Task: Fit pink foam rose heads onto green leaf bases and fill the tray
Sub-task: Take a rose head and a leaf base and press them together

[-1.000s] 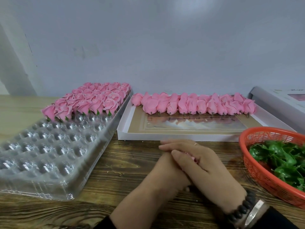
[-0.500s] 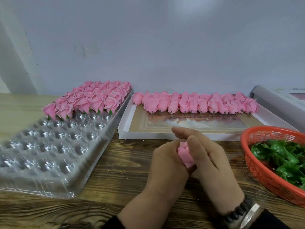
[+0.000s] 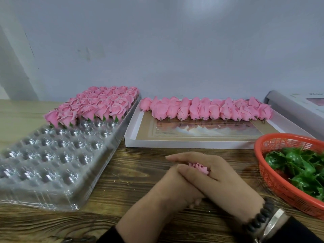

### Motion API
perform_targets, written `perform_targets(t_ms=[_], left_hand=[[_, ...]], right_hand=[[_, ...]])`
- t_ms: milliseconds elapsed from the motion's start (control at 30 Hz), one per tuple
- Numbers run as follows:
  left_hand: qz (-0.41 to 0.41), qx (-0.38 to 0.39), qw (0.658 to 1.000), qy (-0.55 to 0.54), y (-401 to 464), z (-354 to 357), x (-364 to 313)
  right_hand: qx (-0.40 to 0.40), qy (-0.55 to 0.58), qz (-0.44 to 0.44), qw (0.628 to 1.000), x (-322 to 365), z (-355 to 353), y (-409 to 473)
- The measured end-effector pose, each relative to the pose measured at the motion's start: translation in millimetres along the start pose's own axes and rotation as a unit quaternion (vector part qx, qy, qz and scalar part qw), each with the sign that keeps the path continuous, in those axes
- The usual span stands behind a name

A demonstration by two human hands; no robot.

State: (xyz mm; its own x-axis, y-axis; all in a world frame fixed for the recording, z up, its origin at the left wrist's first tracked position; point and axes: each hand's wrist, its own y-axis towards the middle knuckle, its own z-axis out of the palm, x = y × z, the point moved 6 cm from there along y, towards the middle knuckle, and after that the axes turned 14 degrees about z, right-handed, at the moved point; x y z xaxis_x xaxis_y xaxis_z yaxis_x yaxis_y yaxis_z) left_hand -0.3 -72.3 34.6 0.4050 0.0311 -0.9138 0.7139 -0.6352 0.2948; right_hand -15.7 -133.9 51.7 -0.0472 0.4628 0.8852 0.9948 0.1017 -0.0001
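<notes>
Both hands meet at the middle of the wooden table around one pink rose head [image 3: 199,167]. My right hand [image 3: 215,179] lies over my left hand [image 3: 168,188], fingers curled across the rose; only its petals show between them. Any leaf base in my hands is hidden. On the left lies the clear plastic tray [image 3: 52,158], its far rows filled with finished roses [image 3: 98,104] on green bases. Loose rose heads [image 3: 206,109] line the back of a white box [image 3: 192,143]. Green leaf bases [image 3: 301,169] fill the orange basket [image 3: 270,178] at right.
A grey wall stands right behind the tray and box. A white box lid or package [image 3: 298,106] sits at the far right behind the basket. Bare wooden table [image 3: 131,172] lies between tray, box and my hands.
My right hand has folded back down over the left, covering most of the rose that stood exposed between them half a second ago.
</notes>
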Motion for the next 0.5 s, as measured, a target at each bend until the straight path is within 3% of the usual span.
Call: perform_targets(t_ms=[200,367,500], left_hand=[[0.093,-0.067,0.993,-0.035,4,-9,-17],[0.09,-0.148,0.984,-0.038,5,-21,-12],[0.089,-0.165,0.982,-0.021,5,-17,-6]], right_hand=[[-0.037,0.049,0.003,0.998,-6,-11,2],[-0.019,0.114,0.009,0.993,-8,-10,1],[-0.106,0.117,-0.023,0.987,0,-10,-3]])
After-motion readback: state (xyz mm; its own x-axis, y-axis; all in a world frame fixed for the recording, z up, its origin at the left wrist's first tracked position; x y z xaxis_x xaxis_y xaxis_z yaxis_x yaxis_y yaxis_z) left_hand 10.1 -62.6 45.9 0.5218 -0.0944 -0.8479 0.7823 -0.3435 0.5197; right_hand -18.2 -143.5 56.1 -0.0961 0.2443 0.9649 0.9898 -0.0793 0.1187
